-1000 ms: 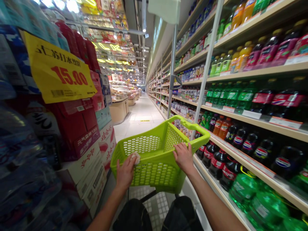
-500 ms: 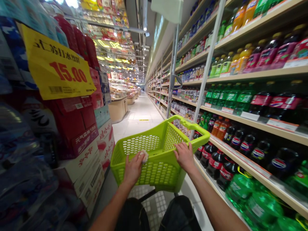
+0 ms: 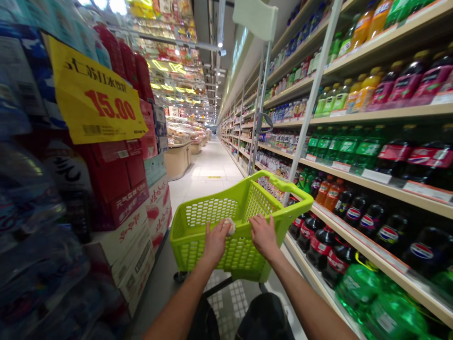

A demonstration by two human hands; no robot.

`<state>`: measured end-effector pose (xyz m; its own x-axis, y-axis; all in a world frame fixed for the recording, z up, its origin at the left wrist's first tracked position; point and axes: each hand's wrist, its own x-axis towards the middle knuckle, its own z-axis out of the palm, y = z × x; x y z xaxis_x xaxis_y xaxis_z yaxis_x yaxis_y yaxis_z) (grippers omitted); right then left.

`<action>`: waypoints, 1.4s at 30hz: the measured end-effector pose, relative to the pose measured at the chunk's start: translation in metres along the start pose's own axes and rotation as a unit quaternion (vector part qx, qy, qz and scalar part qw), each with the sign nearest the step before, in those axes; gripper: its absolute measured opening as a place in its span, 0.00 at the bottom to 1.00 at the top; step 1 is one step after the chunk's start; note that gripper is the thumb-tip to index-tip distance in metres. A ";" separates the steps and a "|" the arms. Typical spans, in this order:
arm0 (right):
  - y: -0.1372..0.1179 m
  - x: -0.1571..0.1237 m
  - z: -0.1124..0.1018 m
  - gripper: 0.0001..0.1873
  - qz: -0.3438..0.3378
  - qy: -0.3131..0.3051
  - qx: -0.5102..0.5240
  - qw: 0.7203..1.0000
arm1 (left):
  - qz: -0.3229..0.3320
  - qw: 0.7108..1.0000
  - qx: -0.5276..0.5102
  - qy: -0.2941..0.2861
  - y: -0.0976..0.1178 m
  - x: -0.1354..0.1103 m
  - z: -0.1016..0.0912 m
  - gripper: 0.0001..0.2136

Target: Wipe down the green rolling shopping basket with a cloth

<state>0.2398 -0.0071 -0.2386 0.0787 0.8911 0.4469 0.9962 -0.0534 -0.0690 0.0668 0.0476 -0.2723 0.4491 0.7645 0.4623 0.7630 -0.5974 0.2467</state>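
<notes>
A lime-green plastic basket cart point(image 3: 212, 212) rolls ahead of me down a supermarket aisle. My left hand point(image 3: 215, 242) is closed over the near rim of the basket, with a small pale wad point(image 3: 230, 226) pressed under its fingers. Close beside it, my right hand point(image 3: 262, 235) curls over the same rim. The two hands sit near the middle of the rim, almost touching. Nothing shows inside the basket.
Soft-drink bottles point(image 3: 357, 208) fill the long shelves on the right. On the left stand stacked red and white cartons point(image 3: 123, 189) and wrapped water packs under a yellow 15.00 price sign point(image 3: 97, 106). A tiled aisle floor point(image 3: 207, 172) runs ahead towards wooden display counters point(image 3: 177, 158).
My left hand has slid right along the basket's rim, from its left corner towards the middle, ending next to my right hand. The cart and I have moved a little forward.
</notes>
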 end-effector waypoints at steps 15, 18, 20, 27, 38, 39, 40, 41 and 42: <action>-0.030 -0.002 0.009 0.20 -0.013 -0.005 0.025 1.000 | -0.008 1.000 0.001 0.002 0.005 0.001 -0.002 0.22; -0.025 -0.004 0.010 0.21 -0.001 -0.004 0.041 0.999 | -0.057 0.998 0.028 0.014 -0.027 -0.016 -0.013 0.22; -0.026 -0.004 0.010 0.22 0.014 -0.007 0.042 0.999 | -0.093 0.995 0.038 0.028 -0.041 -0.024 -0.019 0.22; -0.033 -0.010 0.014 0.25 0.030 -0.013 0.032 0.999 | -0.026 0.999 -0.022 -0.004 0.015 0.007 -0.002 0.21; -0.023 -0.010 0.012 0.27 0.054 -0.037 0.036 0.997 | -0.114 0.992 0.035 0.036 -0.053 -0.028 -0.024 0.20; -0.024 -0.011 0.012 0.28 0.059 -0.040 0.037 0.997 | -0.112 0.993 0.027 0.038 -0.048 -0.024 -0.023 0.20; -0.024 -0.011 0.012 0.28 0.061 -0.043 0.036 0.997 | -0.103 0.994 0.017 0.034 -0.038 -0.019 -0.020 0.20; -0.025 -0.011 0.012 0.29 0.061 -0.044 0.034 0.997 | -0.088 0.996 0.004 0.026 -0.026 -0.012 -0.016 0.20; -0.025 -0.012 0.012 0.29 0.060 -0.044 0.031 0.997 | -0.069 0.997 -0.009 0.014 -0.013 -0.005 -0.012 0.20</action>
<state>0.2134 -0.0110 -0.2530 0.1905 0.9164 0.3519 0.9755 -0.1364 -0.1727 0.0492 0.0482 -0.2679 0.3270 0.8330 0.4463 0.8085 -0.4911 0.3242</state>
